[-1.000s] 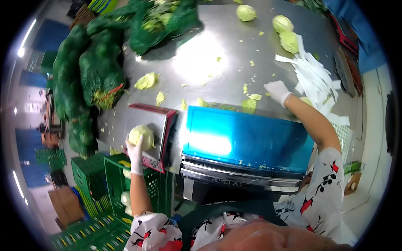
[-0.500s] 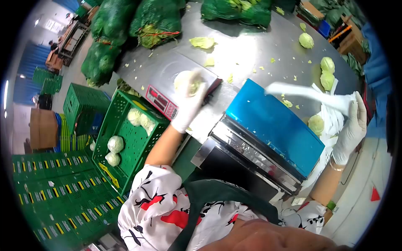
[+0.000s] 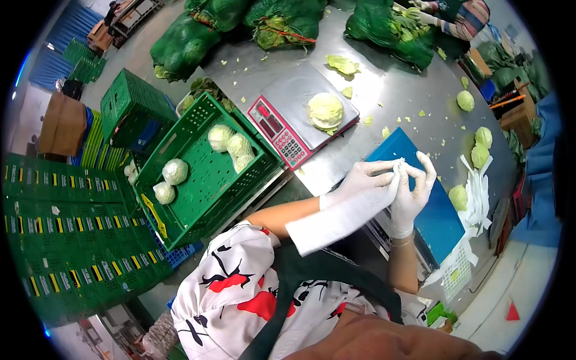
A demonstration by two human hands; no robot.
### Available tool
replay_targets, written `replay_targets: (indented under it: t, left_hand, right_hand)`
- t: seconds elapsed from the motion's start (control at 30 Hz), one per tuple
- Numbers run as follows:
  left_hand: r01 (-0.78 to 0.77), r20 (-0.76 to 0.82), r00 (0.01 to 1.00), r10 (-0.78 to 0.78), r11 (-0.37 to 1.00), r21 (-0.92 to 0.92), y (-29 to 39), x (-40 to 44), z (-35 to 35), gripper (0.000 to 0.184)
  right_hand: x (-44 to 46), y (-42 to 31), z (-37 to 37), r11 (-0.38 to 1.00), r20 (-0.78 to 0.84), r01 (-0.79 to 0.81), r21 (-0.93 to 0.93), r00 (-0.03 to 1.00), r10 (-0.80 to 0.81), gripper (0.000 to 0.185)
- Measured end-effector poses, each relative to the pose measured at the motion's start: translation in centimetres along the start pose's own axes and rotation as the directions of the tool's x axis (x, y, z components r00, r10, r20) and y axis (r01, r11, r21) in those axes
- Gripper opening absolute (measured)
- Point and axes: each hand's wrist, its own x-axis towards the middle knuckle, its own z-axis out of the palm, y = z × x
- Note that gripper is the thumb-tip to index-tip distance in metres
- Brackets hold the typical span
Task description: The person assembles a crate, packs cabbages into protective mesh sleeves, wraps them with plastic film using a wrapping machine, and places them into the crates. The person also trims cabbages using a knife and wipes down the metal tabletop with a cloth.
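On the scale (image 3: pixel 291 107) rests a cabbage (image 3: pixel 325 111); beside the scale, nearer you, your left hand (image 3: pixel 360 181) and right hand (image 3: pixel 410 201) pinch a white strip (image 3: pixel 337 221), fingers nearly closed. You seem to be parting its end, which calls for a light touch.

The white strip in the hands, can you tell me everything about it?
The white strip is long, flat and pale, and looks soft, like thin foam or netting. One end is bunched up between the fingertips of the left hand and the right hand. The rest slants down toward the picture's lower left, ending in a wide, fairly straight edge. Whether it is hollow inside, I can't tell.
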Motion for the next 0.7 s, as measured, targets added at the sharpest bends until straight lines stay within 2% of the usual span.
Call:
replay_targets:
  t: [0.03, 0.1, 0.17, 0.2, 0.23, 0.27, 0.3, 0.33, 0.37, 0.4, 0.47, 0.5, 0.53, 0.6, 0.67, 0.7]
  left_hand:
    - [-0.014, 0.000, 1.000, 0.015, 0.993, -0.117, -0.2, -0.3, -0.4, 0.042]
    - [-0.010, 0.009, 1.000, 0.013, 0.976, -0.217, -0.2, -0.5, -1.4, 0.039]
    - [0.047, 0.047, 0.998, -0.036, 0.962, -0.271, 0.1, -0.8, -2.7, 0.031]
    - [-0.086, -0.012, 0.996, 0.086, 0.994, -0.070, 0.0, -0.9, -3.4, 0.028]
    - [-0.202, -0.047, 0.976, 0.211, 0.969, 0.140, -0.3, -1.0, -4.0, 0.025]
    - [-0.293, -0.058, 0.941, 0.333, 0.890, 0.348, -0.2, -1.2, -4.3, 0.023]
    - [-0.381, -0.078, 0.889, 0.450, 0.825, 0.417, -0.1, -1.3, -4.3, 0.018]
    - [-0.449, -0.013, 0.838, 0.545, 0.704, 0.550, 0.2, -1.2, -4.6, 0.018]
    - [-0.454, -0.023, 0.841, 0.541, 0.727, 0.514, 0.0, -1.3, -4.7, 0.018]
    - [-0.454, -0.041, 0.843, 0.537, 0.750, 0.481, -0.1, -1.6, -4.8, 0.018]
    - [-0.494, -0.032, 0.830, 0.556, 0.762, 0.418, 0.2, -2.0, -5.5, 0.017]
    - [-0.521, -0.049, 0.808, 0.587, 0.751, 0.405, 0.0, -1.9, -5.8, 0.016]
    - [-0.459, -0.106, 0.847, 0.521, 0.818, 0.347, -0.3, -2.1, -6.0, 0.014]
    - [-0.342, -0.177, 0.876, 0.448, 0.838, 0.426, 1.0, -3.0, -6.3, 0.011]
    - [-0.314, -0.198, 0.873, 0.446, 0.824, 0.472, 1.8, -3.4, -6.6, 0.013]
    - [-0.300, -0.208, 0.871, 0.445, 0.817, 0.492, 2.2, -3.6, -6.6, 0.015]
  right_hand:
    - [-0.5, -0.1, 0.6, 1.000, -0.001, 0.002, 0.023, 1.000, -0.002, 0.006]
    - [-1.1, -0.4, 1.7, 0.997, -0.003, 0.010, 0.070, 1.000, -0.010, 0.008]
    - [-1.0, -1.2, 1.8, 0.995, 0.103, 0.094, -0.027, 0.991, -0.091, 0.014]
    - [-0.8, -1.5, 1.9, 0.987, 0.154, 0.142, -0.072, 0.979, -0.130, 0.017]
    - [-1.2, -0.9, 2.5, 0.998, 0.164, 0.057, -0.038, 0.985, -0.050, 0.029]
    - [-1.5, -1.4, 3.2, 0.958, 0.162, -0.229, 0.174, 0.966, 0.201, 0.038]
    - [-1.4, -2.1, 3.1, 0.920, 0.264, -0.305, 0.244, 0.934, 0.240, 0.039]
    - [-1.4, -2.6, 3.1, 0.869, 0.373, -0.387, 0.308, 0.889, 0.264, 0.040]
    - [-1.8, -2.1, 3.5, 0.891, 0.367, -0.358, 0.280, 0.897, 0.245, 0.038]
    - [-1.9, -2.4, 3.8, 0.852, 0.345, -0.369, 0.371, 0.907, 0.242, 0.029]
    - [-1.8, -4.8, 3.9, 0.810, 0.307, -0.462, 0.362, 0.879, 0.365, 0.021]
    - [-2.7, -3.3, 4.2, 0.818, 0.330, -0.424, 0.389, 0.893, 0.306, 0.019]
    - [-3.2, -1.5, 4.4, 0.826, 0.338, -0.380, 0.415, 0.908, 0.247, 0.017]
    - [-2.7, -2.9, 4.5, 0.797, 0.413, -0.472, 0.377, 0.856, 0.311, 0.019]
    - [-2.0, -5.4, 4.3, 0.727, 0.507, -0.598, 0.338, 0.766, 0.395, 0.019]
    - [-2.9, -5.3, 4.8, 0.768, 0.447, -0.463, 0.443, 0.856, 0.259, 0.021]
